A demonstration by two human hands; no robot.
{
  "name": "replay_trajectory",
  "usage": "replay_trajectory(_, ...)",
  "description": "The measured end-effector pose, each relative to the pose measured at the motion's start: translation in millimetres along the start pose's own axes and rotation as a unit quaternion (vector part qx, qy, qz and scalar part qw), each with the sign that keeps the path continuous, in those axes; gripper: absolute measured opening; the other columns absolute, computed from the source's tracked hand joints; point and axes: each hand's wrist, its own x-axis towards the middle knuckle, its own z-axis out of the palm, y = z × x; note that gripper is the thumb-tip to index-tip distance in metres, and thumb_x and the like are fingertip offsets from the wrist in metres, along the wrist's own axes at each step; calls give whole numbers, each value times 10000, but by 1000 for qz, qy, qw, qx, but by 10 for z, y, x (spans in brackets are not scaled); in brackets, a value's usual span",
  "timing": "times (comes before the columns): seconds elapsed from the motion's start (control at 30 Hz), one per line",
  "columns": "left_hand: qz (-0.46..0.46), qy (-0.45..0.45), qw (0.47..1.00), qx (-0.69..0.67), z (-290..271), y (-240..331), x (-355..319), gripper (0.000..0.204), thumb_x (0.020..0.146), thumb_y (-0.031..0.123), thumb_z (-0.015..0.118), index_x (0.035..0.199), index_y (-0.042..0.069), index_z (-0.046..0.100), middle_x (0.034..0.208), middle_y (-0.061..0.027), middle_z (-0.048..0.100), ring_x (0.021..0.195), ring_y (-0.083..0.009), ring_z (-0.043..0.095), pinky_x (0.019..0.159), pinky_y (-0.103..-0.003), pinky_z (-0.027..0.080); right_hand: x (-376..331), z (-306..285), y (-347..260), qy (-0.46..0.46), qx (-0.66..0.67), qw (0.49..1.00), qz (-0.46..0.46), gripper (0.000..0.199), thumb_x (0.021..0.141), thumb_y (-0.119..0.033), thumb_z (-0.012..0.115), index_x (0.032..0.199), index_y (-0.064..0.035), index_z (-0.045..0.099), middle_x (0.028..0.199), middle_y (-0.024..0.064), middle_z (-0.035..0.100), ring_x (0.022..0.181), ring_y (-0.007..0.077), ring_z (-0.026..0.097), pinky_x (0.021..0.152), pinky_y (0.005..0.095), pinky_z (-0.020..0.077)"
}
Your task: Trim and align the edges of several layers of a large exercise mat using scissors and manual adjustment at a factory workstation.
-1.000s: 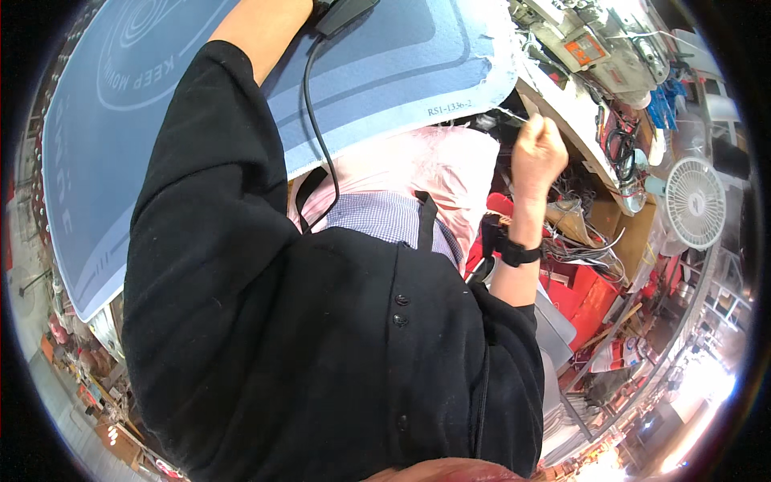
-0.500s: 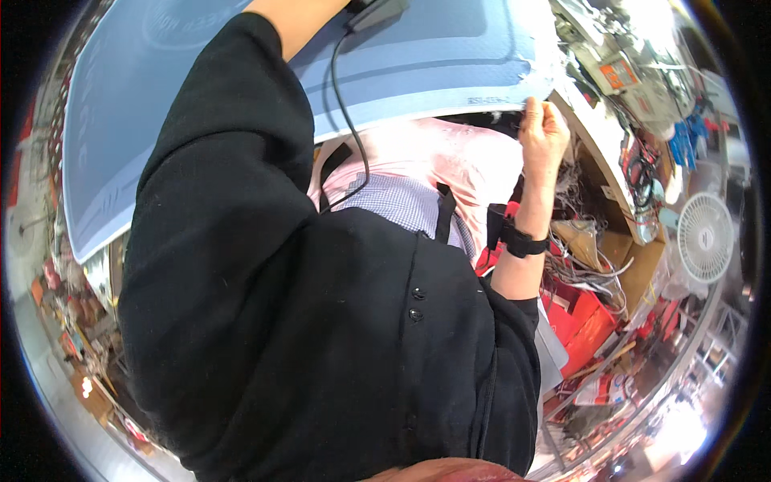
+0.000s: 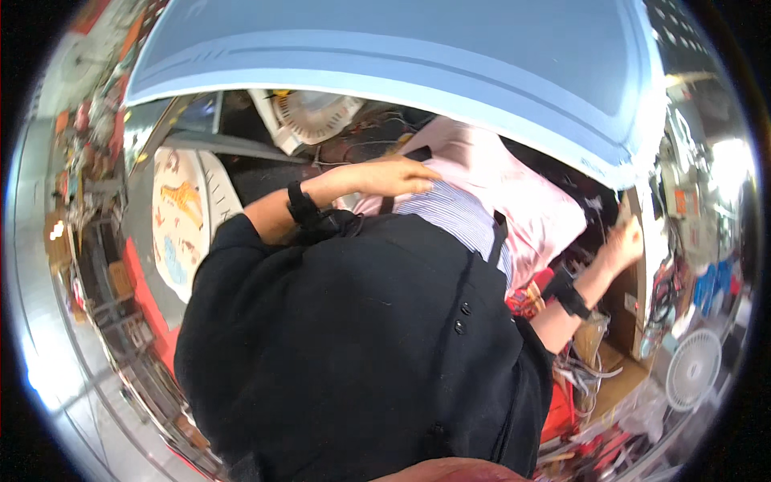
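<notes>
My left hand [image 3: 395, 175] lies low over my lap, palm down. Its fingers stretch out onto the striped cloth [image 3: 450, 210] at my waist. No object shows in it. My right hand [image 3: 623, 243], slightly blurred, is curled beside the wooden edge [image 3: 640, 281] of the table at the right. Its fingers are bent inward, and anything inside them is hidden. Beyond both hands, a large blue mat [image 3: 385, 60] covers the table top. Pink cloth [image 3: 540, 229] drapes over my legs below the mat's near edge.
Under the table at the left stands a white appliance with a round grille [image 3: 317, 116]. A pale panel with animal pictures [image 3: 181, 217] is nearer my left elbow. At the right are a white fan [image 3: 693, 369], tangled cables [image 3: 590, 373] and a red box [image 3: 560, 414].
My left hand has come down from above the mat, where it was at a dark corded device, to my waist. My right hand has left the mat's corner. The view has shifted.
</notes>
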Motion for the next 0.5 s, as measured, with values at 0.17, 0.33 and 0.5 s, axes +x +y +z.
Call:
replay_trajectory(0.17, 49, 291, 913, -280, -282, -270, -508, 535, 932, 422, 402, 1198, -37, 477, 1141, -182, 565, 1058, -232, 548, 912, -340, 418, 377, -594, 559, 14, -215, 976, -17, 229, 866, -251, 583, 920, -30, 603, 847, 81, 612, 593, 169, 607, 403, 231, 380)
replay_trajectory(0.33, 93, 527, 748, -393, -641, -347, -767, 450, 908, 418, 477, 1019, -15, 531, 936, -106, 622, 777, -155, 609, 702, -279, 493, 431, 122, 43, -63, 36, 991, 110, 456, 877, -399, 549, 1181, -59, 534, 1125, 54, 567, 792, 138, 562, 560, 223, 447)
replay_trajectory(0.5, 155, 633, 627, -427, -1002, -142, -1261, 291, 930, 293, 471, 950, 8, 527, 885, -93, 616, 702, -163, 607, 612, -284, 505, 724, 461, 50, -82, 50, 990, 106, 595, 824, -385, 616, 1194, 61, 478, 1136, 170, 539, 1005, 271, 537, 833, 399, 450)
